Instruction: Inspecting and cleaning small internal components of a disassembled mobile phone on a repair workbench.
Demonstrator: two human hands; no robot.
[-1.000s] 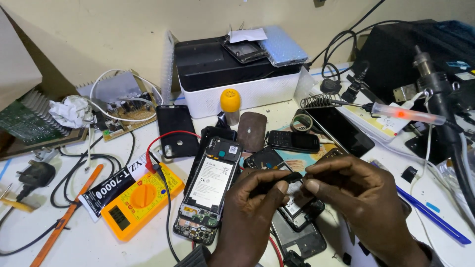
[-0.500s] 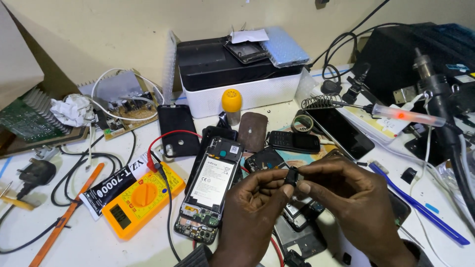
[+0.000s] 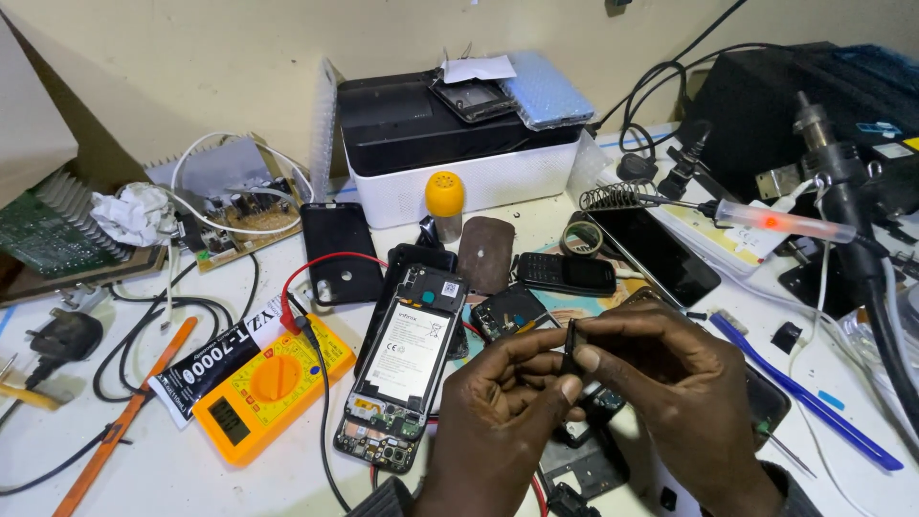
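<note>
Small black part [image 3: 571, 347], seemingly upright, between both hands' fingertips [image 3: 574, 364].

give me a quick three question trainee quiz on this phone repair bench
1. True or false: both hands pinch one small black part.
2. What lies just left of the opened phone? A) yellow multimeter B) soldering iron C) keypad phone
3. Fill in: the bottle in front of the white box has a ____ cap.

Key
1. True: left hand and right hand meet on it.
2. A, the yellow multimeter.
3. Yellow: bottle, white box.
</note>
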